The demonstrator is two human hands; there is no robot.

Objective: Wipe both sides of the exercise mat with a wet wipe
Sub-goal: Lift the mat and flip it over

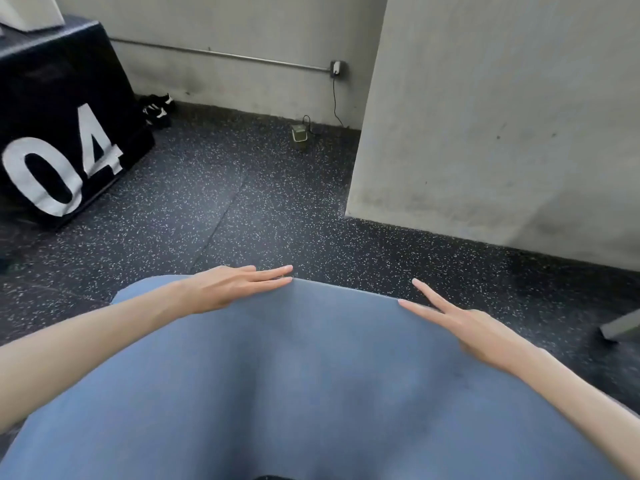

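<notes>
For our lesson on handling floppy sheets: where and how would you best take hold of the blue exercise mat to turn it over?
Probably by the far edge of the mat, near its two far corners, where the left hand and right hand already lie open. It is thin and limp and lies flat on the speckled floor, so slip the fingers under that edge from the far side, one hand per corner, to keep it from sagging.

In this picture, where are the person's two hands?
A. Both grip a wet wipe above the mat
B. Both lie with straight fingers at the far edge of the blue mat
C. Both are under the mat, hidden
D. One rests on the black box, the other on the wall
B: the left hand and the right hand lie flat with straight fingers at the far edge of the blue mat; no wipe is visible.
</notes>
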